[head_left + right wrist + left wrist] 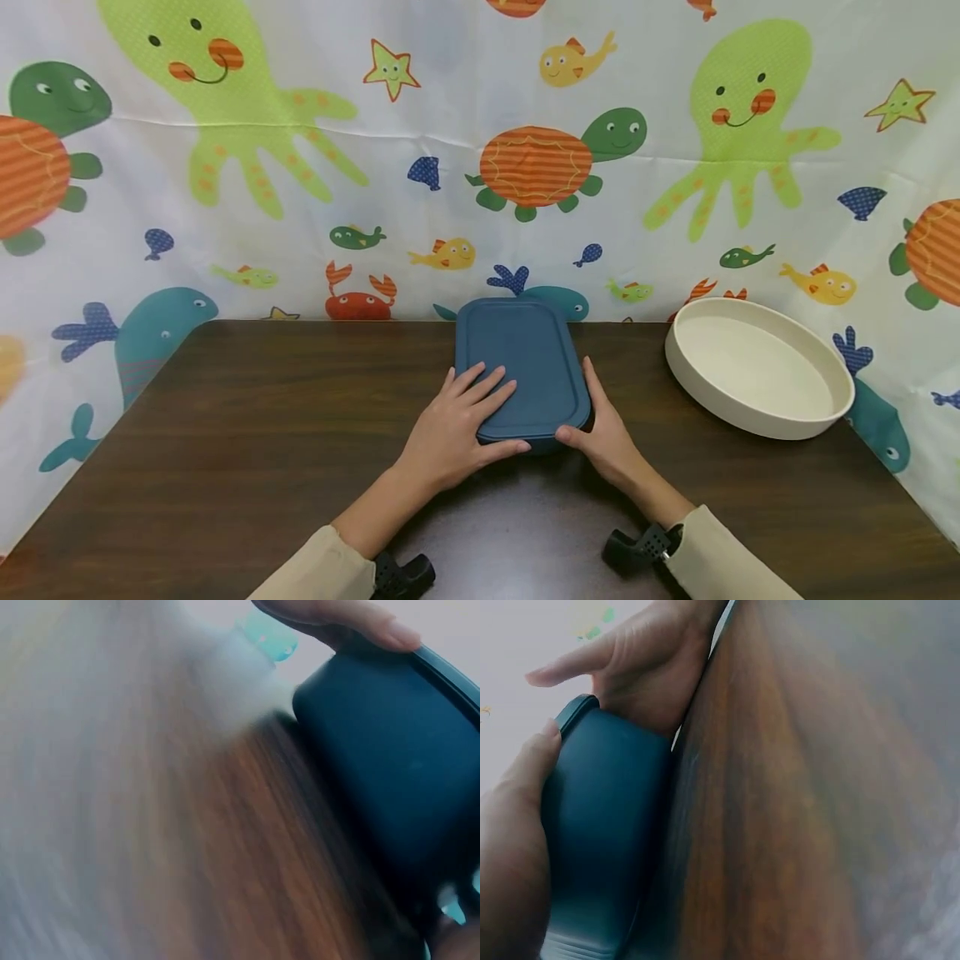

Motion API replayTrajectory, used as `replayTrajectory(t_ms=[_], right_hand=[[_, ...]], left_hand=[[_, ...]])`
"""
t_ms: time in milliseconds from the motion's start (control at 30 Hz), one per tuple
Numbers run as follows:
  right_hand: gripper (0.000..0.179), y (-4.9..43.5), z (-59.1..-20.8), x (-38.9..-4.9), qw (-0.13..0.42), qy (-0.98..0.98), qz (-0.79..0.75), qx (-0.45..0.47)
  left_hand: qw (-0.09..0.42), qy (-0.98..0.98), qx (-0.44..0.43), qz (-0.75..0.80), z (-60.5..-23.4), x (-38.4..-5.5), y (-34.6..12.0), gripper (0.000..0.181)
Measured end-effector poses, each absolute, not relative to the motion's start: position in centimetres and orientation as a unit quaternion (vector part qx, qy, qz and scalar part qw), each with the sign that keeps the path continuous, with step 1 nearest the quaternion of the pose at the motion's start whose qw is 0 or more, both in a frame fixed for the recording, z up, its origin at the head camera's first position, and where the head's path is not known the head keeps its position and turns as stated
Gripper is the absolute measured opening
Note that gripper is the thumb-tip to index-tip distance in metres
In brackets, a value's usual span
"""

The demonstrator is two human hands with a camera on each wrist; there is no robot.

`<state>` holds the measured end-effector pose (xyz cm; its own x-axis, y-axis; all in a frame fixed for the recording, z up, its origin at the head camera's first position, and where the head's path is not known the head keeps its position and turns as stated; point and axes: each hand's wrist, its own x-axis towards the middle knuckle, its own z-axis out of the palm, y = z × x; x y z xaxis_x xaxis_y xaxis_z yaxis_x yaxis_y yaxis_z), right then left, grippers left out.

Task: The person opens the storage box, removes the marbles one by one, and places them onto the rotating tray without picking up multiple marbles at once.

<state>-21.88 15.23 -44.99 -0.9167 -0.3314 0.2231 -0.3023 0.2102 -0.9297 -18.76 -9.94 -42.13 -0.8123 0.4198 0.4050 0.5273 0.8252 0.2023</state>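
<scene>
A blue lidded rectangular container (525, 354) sits on the table with its long side running away from me. My left hand (459, 429) rests on the left part of the lid, fingers spread and straight, thumb along the near edge. Along the right side lies my right hand (609, 437), its fingers extended and its thumb by the near right corner. The left wrist view shows the container's near wall (607, 817) between both hands. In the right wrist view, the left thumb (401, 636) touches the lid's rim; the right hand is mostly cut off there.
To the right, a round cream-coloured dish (757, 367) with a low wall stands near the table's far right edge. Dark wood table (262, 450) surrounds the container. Behind it hangs a white curtain (450, 83) printed with sea animals.
</scene>
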Motion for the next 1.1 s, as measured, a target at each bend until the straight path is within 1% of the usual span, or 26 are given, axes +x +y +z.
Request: replayTrajectory(t_ms=[167, 267, 600, 767, 1000, 1100], right_hand=[[0.135, 15.6, -44.7, -22.3, 0.050, 0.753, -0.620, -0.213], [0.135, 15.5, -44.5, -22.3, 0.056, 0.756, -0.617, -0.210], [0.135, 15.4, -44.5, -21.9, 0.053, 0.761, -0.615, -0.201], [0.133, 15.1, -44.8, -22.1, 0.033, 0.766, -0.607, -0.208], [0.128, 14.5, -44.6, -22.4, 0.012, 0.775, -0.595, -0.215], [0.127, 14.4, -44.5, -22.5, 0.007, 0.775, -0.592, -0.221]], left_hand=[[0.187, -0.936, -0.255, -0.155, -42.0, -18.9, -9.8, 0.081], [0.188, -0.935, -0.258, -0.153, -42.0, -18.9, -9.8, 0.081], [0.179, -0.936, -0.261, -0.156, -41.9, -18.6, -9.9, 0.080], [0.173, -0.935, -0.263, -0.163, -41.8, -18.9, -10.1, 0.079], [0.166, -0.929, -0.263, -0.202, -41.5, -19.3, -10.8, 0.088], [0.162, -0.925, -0.259, -0.227, -41.4, -19.2, -11.2, 0.086]])
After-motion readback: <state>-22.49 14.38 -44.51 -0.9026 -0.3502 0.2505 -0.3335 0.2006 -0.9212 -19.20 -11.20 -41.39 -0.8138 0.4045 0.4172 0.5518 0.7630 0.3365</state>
